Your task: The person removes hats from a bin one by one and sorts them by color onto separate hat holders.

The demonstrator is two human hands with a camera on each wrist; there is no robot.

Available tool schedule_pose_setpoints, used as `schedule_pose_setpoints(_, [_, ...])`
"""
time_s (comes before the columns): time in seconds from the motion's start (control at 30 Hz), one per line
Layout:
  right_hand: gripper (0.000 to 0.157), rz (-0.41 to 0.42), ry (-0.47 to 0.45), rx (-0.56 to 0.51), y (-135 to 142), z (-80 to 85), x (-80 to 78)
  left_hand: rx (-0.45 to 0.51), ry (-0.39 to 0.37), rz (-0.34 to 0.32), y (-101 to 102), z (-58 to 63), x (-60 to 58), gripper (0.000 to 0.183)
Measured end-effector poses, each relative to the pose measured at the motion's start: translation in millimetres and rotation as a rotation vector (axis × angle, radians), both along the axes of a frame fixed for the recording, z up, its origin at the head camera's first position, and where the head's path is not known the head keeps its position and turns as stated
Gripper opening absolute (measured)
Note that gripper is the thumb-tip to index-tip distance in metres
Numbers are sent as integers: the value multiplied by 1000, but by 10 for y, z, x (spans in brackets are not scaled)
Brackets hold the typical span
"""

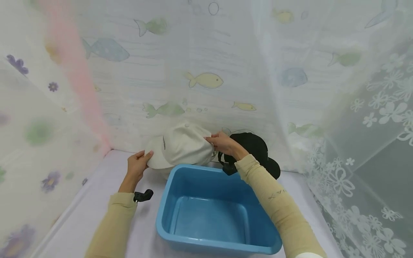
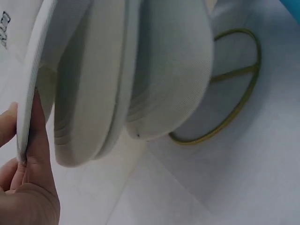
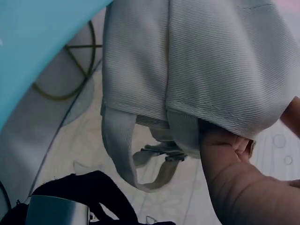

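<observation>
A white cap (image 1: 185,143) is held between both hands behind the blue basin, its brim pointing left. My left hand (image 1: 137,165) pinches the brim's edge, thumb on one face and fingers on the other in the left wrist view. My right hand (image 1: 224,141) grips the back of the cap; in the right wrist view its fingertips are partly hidden by the fabric (image 3: 220,70). Loose straps with a buckle (image 3: 164,152) hang there. Other pale cap brims (image 2: 89,93) are nested under the held one. A black cap (image 1: 253,145) stands just right of my right hand.
The blue basin (image 1: 222,245) stands in front of the caps, under my right forearm. A gold wire ring (image 2: 258,56) rests on the white tabletop (image 1: 146,222) beneath the pale brims. White patterned curtains (image 1: 206,46) close in the back and sides.
</observation>
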State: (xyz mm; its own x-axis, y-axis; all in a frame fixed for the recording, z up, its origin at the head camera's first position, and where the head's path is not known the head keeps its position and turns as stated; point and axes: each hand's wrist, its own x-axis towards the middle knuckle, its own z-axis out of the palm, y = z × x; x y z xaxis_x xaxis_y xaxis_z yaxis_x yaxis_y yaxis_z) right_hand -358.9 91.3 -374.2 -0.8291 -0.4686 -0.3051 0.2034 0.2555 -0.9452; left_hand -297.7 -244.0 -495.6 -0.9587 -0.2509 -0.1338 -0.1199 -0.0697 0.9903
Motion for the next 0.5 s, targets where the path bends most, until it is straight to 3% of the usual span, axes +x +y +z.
schedule_pose_setpoints(0.1, [50, 26, 12, -3, -8, -17, 33, -36, 30, 23, 6, -14, 27, 63])
schedule_pose_setpoints(0.23, [30, 49, 112, 74, -40, -5, 72, -94, 89, 22, -16, 37, 38, 64])
schedule_pose_setpoints(0.37, [40, 72, 220, 204, -82, -7, 75, -114, 95, 5, -49, 75, 6, 64])
schedule_pose_setpoints(0.5, [43, 73, 213, 271, -110, -28, 69, -106, 44, -5, -45, 85, -19, 63])
